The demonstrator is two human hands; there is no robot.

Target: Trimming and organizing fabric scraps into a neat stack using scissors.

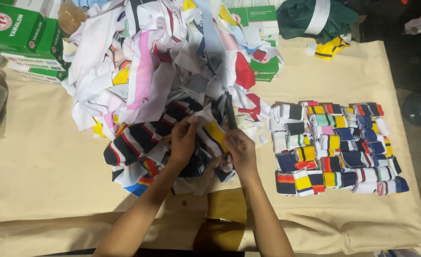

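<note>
**Trimming a striped knit piece at the fabric heap**

Your left hand (184,138) pinches a striped knit strip (209,127) at the near edge of the fabric heap (163,62). Your right hand (241,150) is clenched on dark scissors (230,114), blades up against the strip. Folded pieces (336,147) lie in rows on the worktop (44,166), right. The next cut seems to call for a taut strip.

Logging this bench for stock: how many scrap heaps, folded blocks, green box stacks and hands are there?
Scrap heap: 1
Folded block: 1
Green box stacks: 2
Left hand, right hand: 2
Total: 6
</note>
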